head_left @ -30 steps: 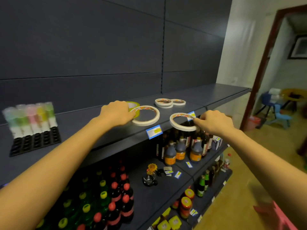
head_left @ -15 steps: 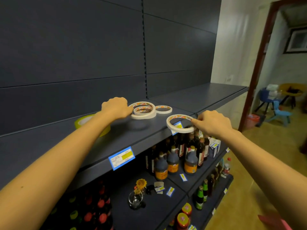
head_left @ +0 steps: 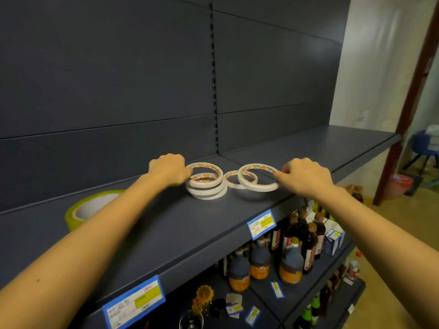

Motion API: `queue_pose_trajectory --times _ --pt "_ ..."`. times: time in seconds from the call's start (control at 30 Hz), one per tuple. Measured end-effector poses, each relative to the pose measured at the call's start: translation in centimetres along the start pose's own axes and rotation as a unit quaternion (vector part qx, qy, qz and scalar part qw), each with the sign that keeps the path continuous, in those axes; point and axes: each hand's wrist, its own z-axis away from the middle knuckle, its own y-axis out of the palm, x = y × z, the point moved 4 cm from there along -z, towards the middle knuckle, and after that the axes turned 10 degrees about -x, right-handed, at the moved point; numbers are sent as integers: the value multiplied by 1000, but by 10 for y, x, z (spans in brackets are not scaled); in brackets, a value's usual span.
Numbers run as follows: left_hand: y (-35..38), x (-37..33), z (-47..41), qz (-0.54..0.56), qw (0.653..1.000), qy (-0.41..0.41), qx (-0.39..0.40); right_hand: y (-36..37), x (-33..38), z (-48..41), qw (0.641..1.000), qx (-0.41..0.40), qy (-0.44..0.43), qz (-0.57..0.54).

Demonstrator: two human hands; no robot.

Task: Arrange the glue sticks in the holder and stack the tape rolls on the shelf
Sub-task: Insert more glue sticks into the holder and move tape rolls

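Head view: my left hand curls its fingers on the rim of the top tape roll, which sits tilted on the stack on the shelf. My right hand pinches the rim of a second roll, which sits tilted over a small roll. The rings look light, stiff and likely to slide, so I'd grip across the wall and set them down flat.

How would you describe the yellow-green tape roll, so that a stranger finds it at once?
Find the dark top shelf with the tape rolls. Left of the white stack that the left hand holds, partly behind the left forearm, lies the yellow-green tape roll. It alone is wide and coloured; its neighbours are thin and white.
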Motion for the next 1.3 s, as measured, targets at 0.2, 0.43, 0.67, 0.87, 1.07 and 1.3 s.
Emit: queue_pose_trajectory --times 0.2,0.43,0.67,0.87,1.07,1.3 --pt "17 -3 -2 -36 997 -42 44 31 6 -50 998 25 -51 -24" --pt "-10 6 4 -54 989 -137 -15 65 16 -89 987 57 -144 -34" --pt "-37 9 57 -104 970 -204 -83 67 39 -105 968 -6 -247 -42" --pt "-69 25 118 -133 949 -276 -74 29 115 -61 888 13 -400 -225" --pt "-111 57 212 -172 908 -375 -71 2 197 22 797 43 -539 -270" --pt "-152 104 334 -208 843 -492 -63 -23 272 121 715 81 -633 -286"
